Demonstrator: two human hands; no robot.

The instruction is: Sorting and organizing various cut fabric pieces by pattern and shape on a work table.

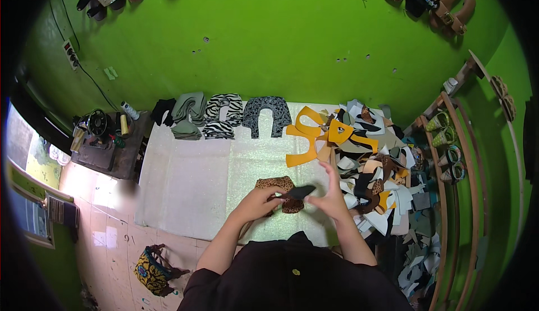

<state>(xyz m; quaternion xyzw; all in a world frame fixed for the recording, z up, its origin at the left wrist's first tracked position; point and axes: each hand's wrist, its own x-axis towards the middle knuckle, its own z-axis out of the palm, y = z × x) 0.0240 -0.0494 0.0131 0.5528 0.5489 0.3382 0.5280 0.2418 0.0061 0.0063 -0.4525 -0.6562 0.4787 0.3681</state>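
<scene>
Low over the near middle of the table, my left hand is closed, its fingers pinching the left end of a small black piece of material. My right hand is at the other end of that piece, fingers stretched upward and thumb apart, the thumb close to the black tip. Whether the thumb touches it, I cannot tell. Beneath both hands lie leopard-print cut pieces, partly hidden by my left hand and the black piece.
Zebra-print, grey patterned and olive cut pieces lie along the table's far side. Yellow-orange cutouts adjoin a heap of scraps at right. A sewing machine stands left, a wooden rack right, a patterned stool lower left.
</scene>
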